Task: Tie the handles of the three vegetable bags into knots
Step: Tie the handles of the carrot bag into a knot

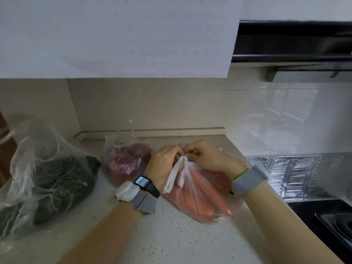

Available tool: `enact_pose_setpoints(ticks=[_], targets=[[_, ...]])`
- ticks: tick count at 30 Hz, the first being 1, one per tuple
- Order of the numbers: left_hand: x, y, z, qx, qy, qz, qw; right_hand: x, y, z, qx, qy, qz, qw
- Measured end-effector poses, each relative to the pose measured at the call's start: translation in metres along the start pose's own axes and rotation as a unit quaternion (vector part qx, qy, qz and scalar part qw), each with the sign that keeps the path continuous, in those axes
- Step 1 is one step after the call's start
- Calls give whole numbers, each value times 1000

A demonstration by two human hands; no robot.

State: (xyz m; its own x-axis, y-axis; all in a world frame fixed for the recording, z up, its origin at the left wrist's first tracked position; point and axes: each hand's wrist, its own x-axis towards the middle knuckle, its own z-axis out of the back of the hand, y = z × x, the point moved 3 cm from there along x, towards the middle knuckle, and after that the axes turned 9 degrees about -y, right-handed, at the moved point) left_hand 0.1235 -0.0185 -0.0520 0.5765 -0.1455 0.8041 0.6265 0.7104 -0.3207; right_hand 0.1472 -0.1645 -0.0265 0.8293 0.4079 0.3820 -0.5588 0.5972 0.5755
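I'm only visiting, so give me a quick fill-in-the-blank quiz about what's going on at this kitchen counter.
The left hand and right hand pinch the white handles of the clear plastic bag holding orange ___.
The clear plastic bag of dark leafy greens lies farthest ___ on the speckled counter.
The black smartwatch sits on the ___ wrist.
Missing: carrots; left; left.

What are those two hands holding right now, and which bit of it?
The left hand and the right hand both pinch the bunched handles at the top of the carrot bag, which lies on the counter.
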Motion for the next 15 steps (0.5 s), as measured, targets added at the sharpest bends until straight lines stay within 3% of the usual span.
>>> enact_pose_setpoints(ticks=[5, 12, 15], targets=[[2, -1, -4, -39, -25, 78, 996, 1, -5, -4, -3, -2, 20, 1000], [0, -7, -6, 9, -72, 24, 997, -1, -1, -2, -12, 16, 46, 999], [-1, -3, 0, -55, -87, 17, 995, -1, -5, -1, -8, 18, 41, 999]])
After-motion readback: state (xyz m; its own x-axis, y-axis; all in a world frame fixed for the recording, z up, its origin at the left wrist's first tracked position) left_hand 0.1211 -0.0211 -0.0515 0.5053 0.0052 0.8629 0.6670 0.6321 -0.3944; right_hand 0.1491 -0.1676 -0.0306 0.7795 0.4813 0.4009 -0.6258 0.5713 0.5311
